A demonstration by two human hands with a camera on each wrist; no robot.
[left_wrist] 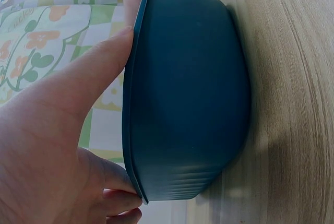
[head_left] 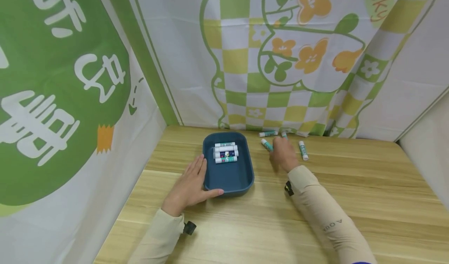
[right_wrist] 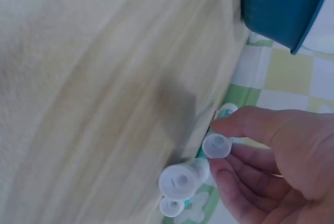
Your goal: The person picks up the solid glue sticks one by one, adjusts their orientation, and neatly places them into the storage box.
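In the head view, my left hand (head_left: 189,188) rests at the left side of a dark blue tray (head_left: 248,178), fingers straight along the rim and thumb over the near corner. In the left wrist view, its fingertips touch the rim of the tray (left_wrist: 188,93). Several white-capped glue sticks (head_left: 226,160) lie in a row inside. Right of the tray, my right hand (head_left: 285,155) reaches down to the table; in the right wrist view it pinches a glue stick (right_wrist: 216,145) between thumb and fingers. The fingertips are hidden in the head view.
More glue sticks lie about the right hand: one (head_left: 268,133) near the back edge, one (head_left: 284,134) just behind the hand, one (head_left: 303,151) to its right. A patterned cloth (head_left: 256,100) hangs behind the wooden table (head_left: 350,190).
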